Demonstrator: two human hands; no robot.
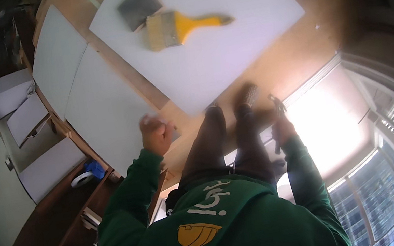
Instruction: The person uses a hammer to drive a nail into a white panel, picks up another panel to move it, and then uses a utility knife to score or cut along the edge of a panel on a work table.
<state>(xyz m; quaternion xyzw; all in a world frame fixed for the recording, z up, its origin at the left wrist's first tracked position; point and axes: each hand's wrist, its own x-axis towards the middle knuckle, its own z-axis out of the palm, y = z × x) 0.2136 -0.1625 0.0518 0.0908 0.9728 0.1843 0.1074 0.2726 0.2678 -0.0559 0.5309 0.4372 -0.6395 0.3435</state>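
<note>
Metal-headed hammer [277, 103] at 3 o'clock, gripped in right hand [283, 130], head end toward 12. Left hand [156, 133] at 9 o'clock, curled narrow, can't tell if anything's inside; nearest white panel [101, 102]. Yellow-handled brush [187, 25] at 12, flat on white board [250, 37]; dark square piece [137, 4] just beside, at 11.

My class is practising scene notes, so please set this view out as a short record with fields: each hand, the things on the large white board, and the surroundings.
Left hand: curled; whether it holds anything is unclear
Right hand: gripping a metal-headed tool, apparently a hammer
White board: bears a yellow-handled paintbrush and a dark square piece
Brush position: lying flat, bristles pointing left
Left side: two pale panels
Lower right: windows
Clothing: green top
</note>
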